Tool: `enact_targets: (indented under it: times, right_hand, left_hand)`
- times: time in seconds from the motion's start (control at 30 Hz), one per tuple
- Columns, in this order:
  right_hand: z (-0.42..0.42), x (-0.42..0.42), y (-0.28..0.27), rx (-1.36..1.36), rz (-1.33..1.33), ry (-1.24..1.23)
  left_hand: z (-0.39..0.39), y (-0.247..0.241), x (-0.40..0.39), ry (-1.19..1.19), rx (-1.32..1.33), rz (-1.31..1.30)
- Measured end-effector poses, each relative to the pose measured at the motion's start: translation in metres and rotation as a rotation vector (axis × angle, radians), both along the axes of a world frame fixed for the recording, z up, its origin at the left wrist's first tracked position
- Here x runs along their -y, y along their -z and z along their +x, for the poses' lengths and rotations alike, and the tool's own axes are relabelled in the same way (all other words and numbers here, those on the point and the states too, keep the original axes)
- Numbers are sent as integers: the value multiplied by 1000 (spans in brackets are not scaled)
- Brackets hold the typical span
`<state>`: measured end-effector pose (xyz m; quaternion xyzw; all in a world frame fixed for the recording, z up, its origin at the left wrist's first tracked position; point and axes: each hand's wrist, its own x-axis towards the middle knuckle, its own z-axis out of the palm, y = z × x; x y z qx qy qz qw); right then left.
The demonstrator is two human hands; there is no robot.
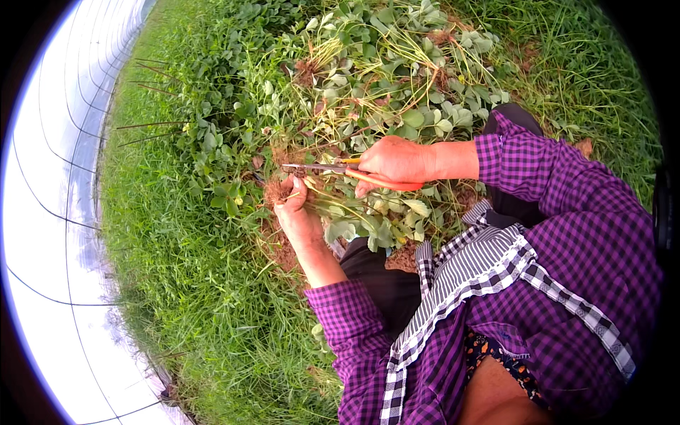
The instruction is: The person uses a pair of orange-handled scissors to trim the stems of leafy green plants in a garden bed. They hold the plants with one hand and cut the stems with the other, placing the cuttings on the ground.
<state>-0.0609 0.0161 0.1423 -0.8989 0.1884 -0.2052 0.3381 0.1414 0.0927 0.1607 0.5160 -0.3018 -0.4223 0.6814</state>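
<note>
My left hand (300, 215) grips a strawberry plant by its crown, with brown fibrous roots (277, 192) beside the thumb and fingertips. The plant's leafy stems (366, 212) spread to the right, below the other hand. In my right hand (396, 159) is a pair of scissors with orange-red handles (393, 184). Their metal blades (316, 167) point left and lie across the root and crown area, just above my left thumb. Whether the blades are fully closed cannot be made out. Uprooted plants (382, 95) with bare roots lie heaped beyond my hands.
Green grass (212, 297) runs along the left, with low leafy plants (212, 106) growing at the upper left. Thin sticks (151, 125) stand near a pale sheet wall with dark lines (48, 186). Bare soil (404, 257) shows between my dark-clothed knees. More grass grows at the upper right.
</note>
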Motion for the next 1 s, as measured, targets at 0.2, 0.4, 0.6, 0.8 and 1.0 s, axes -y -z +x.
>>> enact_targets:
  times: [0.2,0.4,0.6,0.8,1.0]
  right_hand:
    - [3,9,11,415,319,47]
    - [-1,12,3,459,137,181]
    - [1,28,14,250,272,170]
    - [-10,30,-5,244,663,73]
    - [-1,33,7,313,547,-14]
  left_hand:
    - [0,7,1,91,-91,-31]
    - [-30,3,11,99,-20,65]
    - [-52,8,18,155,37,216]
    - [-45,17,25,279,-183,218]
    - [-33,27,19,283,-187,271]
